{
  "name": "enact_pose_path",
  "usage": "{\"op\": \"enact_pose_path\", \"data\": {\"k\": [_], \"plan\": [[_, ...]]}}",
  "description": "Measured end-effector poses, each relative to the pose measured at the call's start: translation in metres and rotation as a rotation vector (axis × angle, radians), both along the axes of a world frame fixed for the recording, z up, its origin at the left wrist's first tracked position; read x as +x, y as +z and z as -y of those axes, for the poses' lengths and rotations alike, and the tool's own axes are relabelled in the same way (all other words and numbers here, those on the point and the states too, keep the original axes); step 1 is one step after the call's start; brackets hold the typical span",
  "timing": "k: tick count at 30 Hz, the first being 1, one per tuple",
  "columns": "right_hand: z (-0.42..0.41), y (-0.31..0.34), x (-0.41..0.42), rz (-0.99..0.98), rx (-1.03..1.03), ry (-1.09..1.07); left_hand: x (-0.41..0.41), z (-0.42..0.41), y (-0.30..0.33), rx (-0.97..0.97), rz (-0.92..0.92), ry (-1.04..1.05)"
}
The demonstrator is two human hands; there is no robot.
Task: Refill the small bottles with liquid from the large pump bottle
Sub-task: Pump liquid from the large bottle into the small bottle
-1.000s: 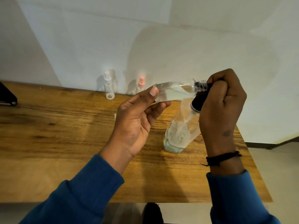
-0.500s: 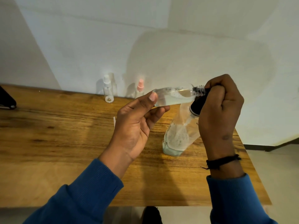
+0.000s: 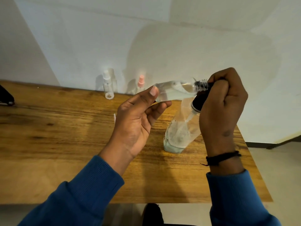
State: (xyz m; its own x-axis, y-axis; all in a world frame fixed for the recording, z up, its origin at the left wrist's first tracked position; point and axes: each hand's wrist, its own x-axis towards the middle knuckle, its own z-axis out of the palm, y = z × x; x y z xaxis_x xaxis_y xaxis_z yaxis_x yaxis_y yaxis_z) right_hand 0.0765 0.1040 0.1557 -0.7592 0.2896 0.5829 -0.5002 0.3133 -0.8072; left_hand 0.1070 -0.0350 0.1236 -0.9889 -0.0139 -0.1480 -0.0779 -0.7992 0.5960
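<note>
My left hand (image 3: 136, 123) holds a small clear bottle (image 3: 174, 92) by its base, lying almost sideways with its threaded neck pointing right. The neck meets the black pump head of the large pump bottle (image 3: 180, 132), which stands tilted on the wooden table (image 3: 65, 136) with a little pale liquid at its bottom. My right hand (image 3: 223, 103) grips that black pump head in a fist, hiding most of it. Pale liquid lies inside the small bottle.
Two more small spray bottles stand at the table's back edge against the wall: one with a white cap (image 3: 108, 86), one with a pink cap (image 3: 140, 84). A dark object (image 3: 5, 97) lies at the far left edge. The table's right edge is close to my right arm.
Both hands and the bottles sit slightly lower in view than a second ago. The grips are the same.
</note>
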Motion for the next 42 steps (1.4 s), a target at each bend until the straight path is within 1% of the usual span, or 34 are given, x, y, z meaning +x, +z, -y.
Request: {"op": "enact_pose_path", "data": {"k": [2,7,12,17,22,27,32,37,42], "plan": [[0.0012,-0.0019,0.0012,-0.003,-0.018,-0.002,0.0002,0.0000,-0.0003,0.001,0.002,0.000],[-0.0027,0.0005,0.0008,-0.003,0.011,-0.012,0.0013,0.0005,0.0005,-0.004,-0.010,-0.010],[0.0017,-0.0039,0.0000,-0.019,-0.044,0.001,0.0013,0.0014,0.0006,-0.007,-0.005,-0.003],[-0.0025,-0.0002,0.0000,-0.014,0.006,-0.011,0.0014,0.0000,0.0000,-0.002,-0.002,-0.012],[0.0009,-0.0046,-0.0001,-0.024,-0.055,-0.002,0.0019,0.0004,0.0000,0.000,-0.003,-0.004],[-0.0045,-0.0008,-0.0006,-0.011,-0.002,-0.011,0.0014,0.0008,-0.0006,0.011,-0.013,-0.011],[-0.0009,-0.0059,-0.0011,-0.033,-0.024,-0.019,0.0015,-0.0005,-0.0012,0.005,-0.020,0.002],[-0.0060,-0.0026,-0.0016,-0.012,0.029,-0.027,0.0017,0.0007,-0.0002,0.017,-0.029,-0.005],[0.0002,-0.0049,-0.0015,-0.030,-0.040,-0.021,0.0014,-0.0007,0.0003,0.016,-0.032,-0.003]]}}
